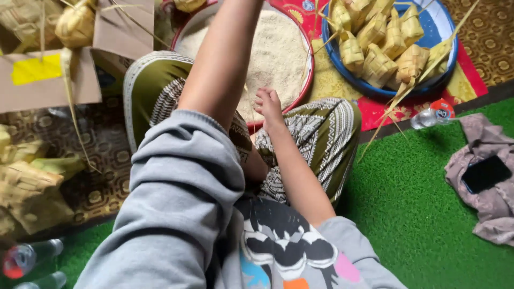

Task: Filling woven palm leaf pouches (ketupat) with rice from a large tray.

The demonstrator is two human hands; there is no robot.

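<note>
I sit cross-legged in patterned olive trousers [321,128]. A red-rimmed basin [307,80] of white rice [267,48] stands in front of my knees. My left arm in a grey sleeve reaches up across the basin, and its hand is cut off by the top edge. My right hand [269,106] hovers at the basin's near rim, back towards me and fingers bent down over the rice. What the fingers hold, if anything, is hidden. A blue tray [342,80] at the upper right carries several woven palm-leaf pouches [383,45].
A cardboard box [48,88] with a woven pouch [75,24] on it stands upper left, more pouches [27,182] below it. A small plastic bottle [431,115] lies by green turf [417,214]. On the right a grey cloth [482,208] holds a black phone [484,174]. Bottles [29,257] lie lower left.
</note>
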